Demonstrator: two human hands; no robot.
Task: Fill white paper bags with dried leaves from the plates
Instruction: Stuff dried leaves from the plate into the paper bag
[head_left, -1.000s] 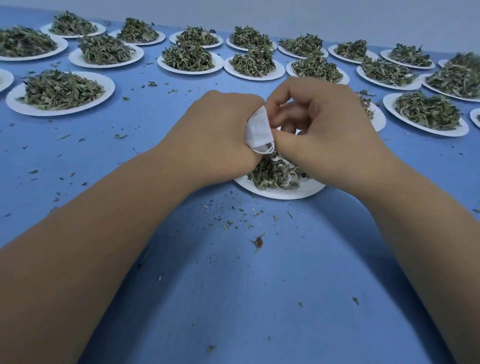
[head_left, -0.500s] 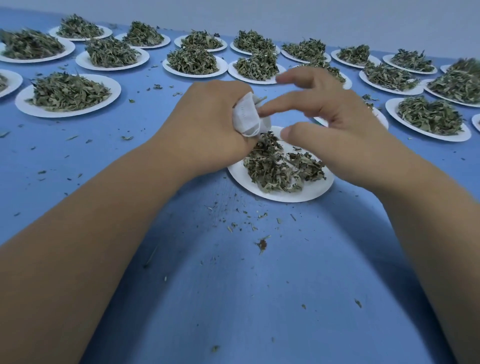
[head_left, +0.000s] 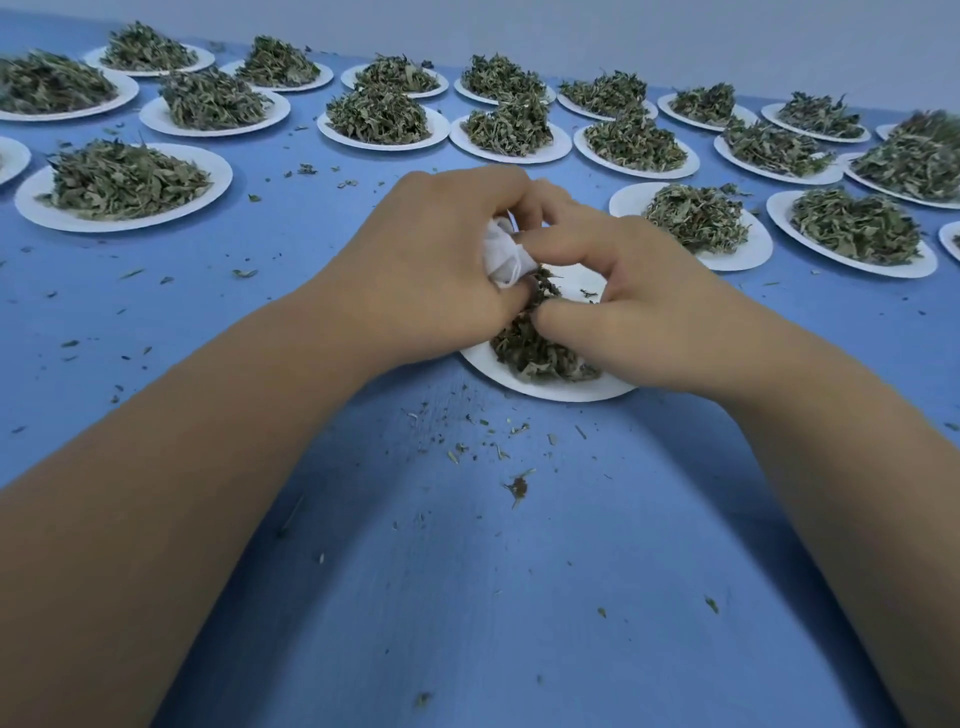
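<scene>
Nearest the camera, two bare forearms reach forward over a blue desk. Loose leaf fragments lie scattered on the desk between the forearms, thickest just in front of the nearest plate.

Left hand: fingers curled, gripping a crumpled white paper bag. The bag is held above the nearest plate, and only its lower white fold shows past the knuckles. Whether its mouth is open cannot be told.

Right hand: fingers curled, thumb and forefinger closed narrowly on a tuft of dried leaves just beside the bag. The forefinger touches the bag's fold and the thumb presses on the leaves below it. The two hands touch at the fingertips.

Nearest plate: white, round, directly under both hands, partly hidden by them. It holds a reduced pile of the leaves, with bare white showing at its near rim and at its far side.

Beyond the hands to the right, a white plate carries a full leaf pile, and another plate stands beside it. To the left, well apart, sits a large heaped plate.

Farther back, rows of heaped plates run across the desk to its far edge, each bearing a mound of dried leaves. A plain pale wall stands behind.
</scene>
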